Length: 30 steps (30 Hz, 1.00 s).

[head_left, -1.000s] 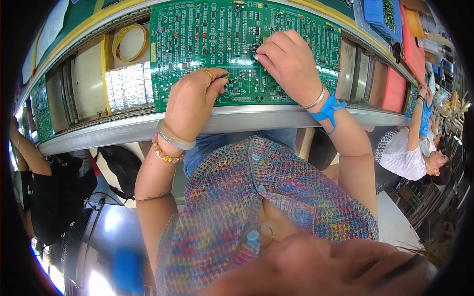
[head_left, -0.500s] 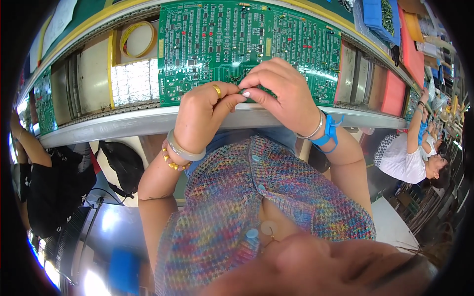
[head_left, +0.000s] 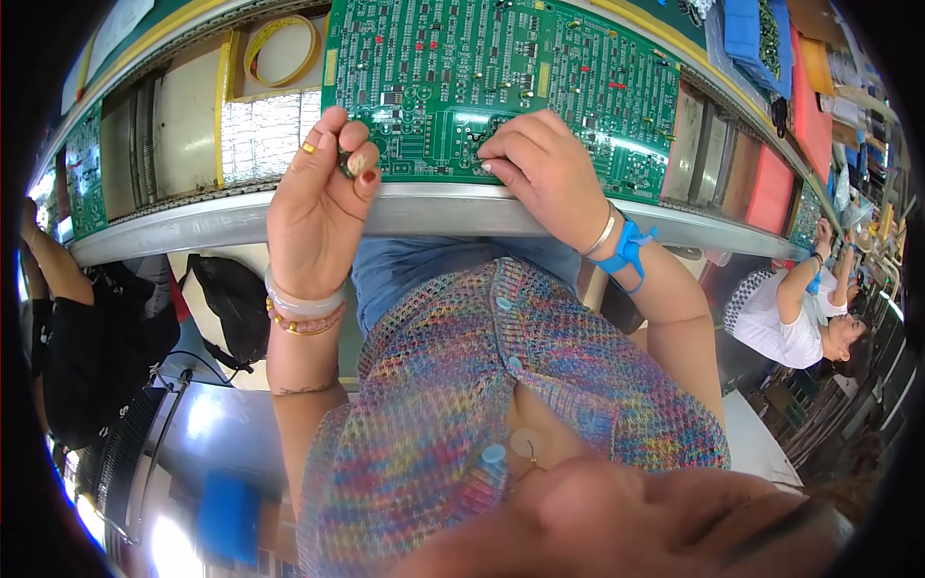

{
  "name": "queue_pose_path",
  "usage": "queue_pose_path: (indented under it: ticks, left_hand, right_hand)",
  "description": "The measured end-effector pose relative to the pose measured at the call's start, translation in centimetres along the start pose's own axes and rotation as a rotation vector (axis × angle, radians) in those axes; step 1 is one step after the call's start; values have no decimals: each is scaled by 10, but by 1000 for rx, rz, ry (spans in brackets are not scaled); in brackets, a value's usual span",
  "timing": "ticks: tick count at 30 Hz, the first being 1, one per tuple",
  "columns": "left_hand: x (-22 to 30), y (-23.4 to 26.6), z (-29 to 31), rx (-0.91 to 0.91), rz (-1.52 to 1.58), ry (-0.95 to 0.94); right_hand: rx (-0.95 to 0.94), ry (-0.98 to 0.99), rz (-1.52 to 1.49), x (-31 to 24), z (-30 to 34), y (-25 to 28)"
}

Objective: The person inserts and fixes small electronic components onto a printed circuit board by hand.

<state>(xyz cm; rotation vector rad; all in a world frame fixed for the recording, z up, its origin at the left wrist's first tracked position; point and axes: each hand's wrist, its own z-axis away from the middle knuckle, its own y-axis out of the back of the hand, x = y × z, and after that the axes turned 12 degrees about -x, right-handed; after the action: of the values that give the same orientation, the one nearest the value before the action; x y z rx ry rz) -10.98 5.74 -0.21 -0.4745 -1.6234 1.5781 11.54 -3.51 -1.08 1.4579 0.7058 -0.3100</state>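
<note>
A large green circuit board (head_left: 568,87), filled with rows of small components and a few red ones, lies in front of me between the rails. My left hand (head_left: 318,207) is raised at the board's near left corner, palm turned up and fingers curled in. Something small and dark shows between those fingers, too little of it to name. Over the near middle of the board, my right hand (head_left: 551,178) has its thumb and index finger pinched close to the surface. Whatever sits between those fingertips is hidden.
A metal rail (head_left: 438,210) runs along the near edge. Left of the board lies a yellow tape roll (head_left: 252,63). Further boards stand at the far left (head_left: 85,178) and far right. A blue bin (head_left: 750,43) is at upper right. Other people work on both sides.
My hands were together over the board's near edge. The left has moved away leftward and turned palm up; the right stays near the board, slightly lower. The board appears shifted slightly right and up.
</note>
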Motion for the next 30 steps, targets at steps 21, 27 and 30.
queue_pose_path:
  ticks: [21, 27, 30]
  left_hand:
    - [-14, 1, 2, 110, -505, 124]
    - [-20, 8, 3, 69, -480, 146]
    - [-21, 6, 0, 69, -474, 135]
  right_hand:
    - [-145, 92, 289, -11, -8, -4]
    - [27, 142, -30, -23, -21, 21]
    - [92, 119, -109, -33, -38, 25]
